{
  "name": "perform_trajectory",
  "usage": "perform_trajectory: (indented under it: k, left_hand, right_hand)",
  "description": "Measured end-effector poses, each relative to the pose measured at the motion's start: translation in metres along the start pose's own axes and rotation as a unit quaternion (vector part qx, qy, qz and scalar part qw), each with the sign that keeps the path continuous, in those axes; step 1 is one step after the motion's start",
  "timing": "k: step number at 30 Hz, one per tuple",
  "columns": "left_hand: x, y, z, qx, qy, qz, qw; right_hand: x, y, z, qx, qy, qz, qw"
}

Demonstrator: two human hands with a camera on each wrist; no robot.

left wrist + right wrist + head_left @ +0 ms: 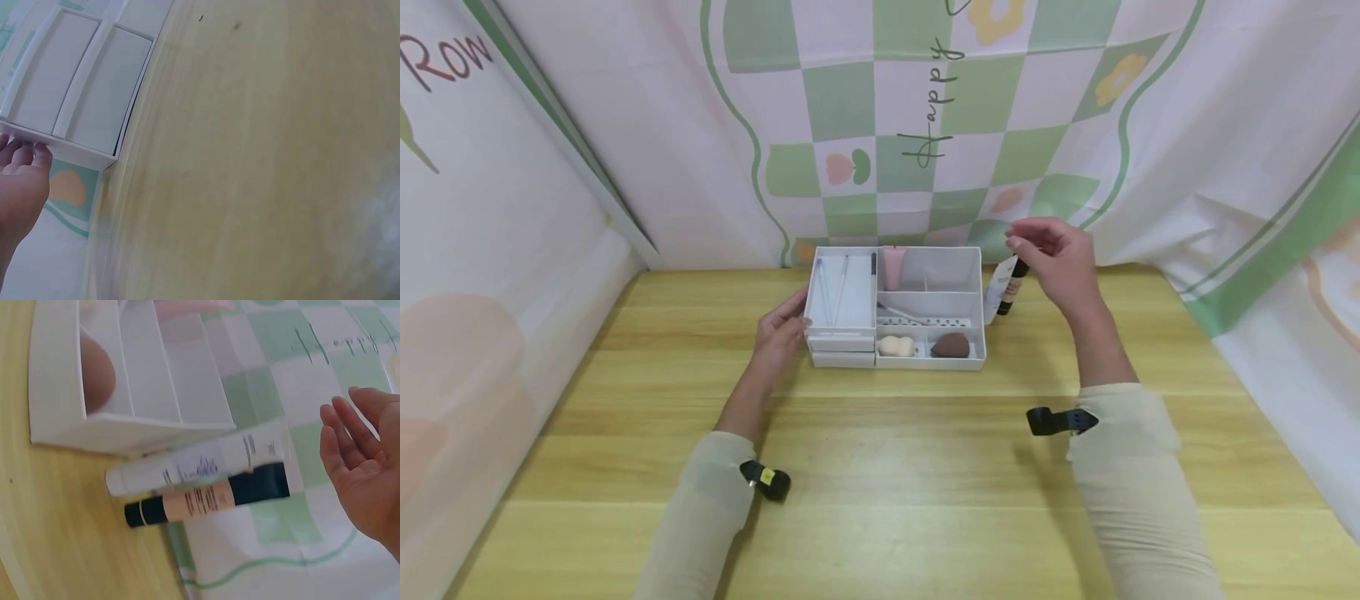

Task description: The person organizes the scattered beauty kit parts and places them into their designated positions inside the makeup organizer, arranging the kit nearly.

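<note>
- The wooden counter [880, 467] fills the lower view, with a checkered pink-and-green cloth backdrop [925, 125] hung behind it at 12 o'clock.
- A white divided organizer [895, 307] sits near the counter's far edge. It holds a pink tube [894, 267] at the back, a cream sponge [896, 345] and a brown sponge [951, 344] in the front compartments, and thin sticks [838, 287] in the left bay.
- The left hand [781, 329] rests against the organizer's left wall at 9 o'clock, fingers straight and relaxed, gripping nothing.
- The right hand [1054, 260] hovers at 3 o'clock of the organizer, just above two tubes, fingers spread apart; the wrist view shows the palm free of them.
- A white tube [194, 467] and a beige concealer tube with a dark cap [206, 501] stand side by side just outside the organizer's right wall, touching each other.
</note>
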State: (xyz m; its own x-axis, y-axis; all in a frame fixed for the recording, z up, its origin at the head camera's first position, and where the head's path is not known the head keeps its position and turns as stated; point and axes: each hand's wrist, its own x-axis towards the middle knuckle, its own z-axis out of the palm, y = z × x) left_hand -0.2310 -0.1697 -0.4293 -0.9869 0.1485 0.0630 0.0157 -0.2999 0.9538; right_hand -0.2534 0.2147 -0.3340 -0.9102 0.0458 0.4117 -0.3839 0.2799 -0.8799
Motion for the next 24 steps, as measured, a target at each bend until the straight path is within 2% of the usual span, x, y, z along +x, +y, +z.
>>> perform_trajectory:
  k: [4, 8, 12, 15, 19, 24]
  left_hand:
    - [0.001, -0.001, -0.001, 0.001, 0.002, -0.001, 1.0000]
    - [0.001, -0.002, -0.001, 0.001, 0.002, 0.000, 1.0000]
    - [0.001, -0.002, 0.000, -0.002, 0.000, 0.003, 1.0000]
    - [0.001, -0.001, 0.001, -0.003, 0.000, 0.005, 1.0000]
    - [0.000, 0.000, 0.001, -0.002, 0.001, 0.004, 1.0000]
    - [0.000, 0.000, 0.001, -0.003, 0.008, 0.000, 1.0000]
  right_hand:
    - [0.000, 0.009, -0.013, 0.068, 0.031, 0.003, 0.997]
    - [0.000, 0.022, -0.021, 0.130, 0.075, 0.013, 0.989]
    - [-0.001, 0.036, -0.026, 0.174, 0.125, 0.024, 0.976]
    - [-0.002, 0.045, -0.029, 0.188, 0.148, 0.030, 0.971]
    - [-0.002, 0.054, -0.032, 0.173, 0.143, 0.055, 0.973]
    - [-0.004, 0.062, -0.037, 0.138, 0.088, 0.109, 0.980]
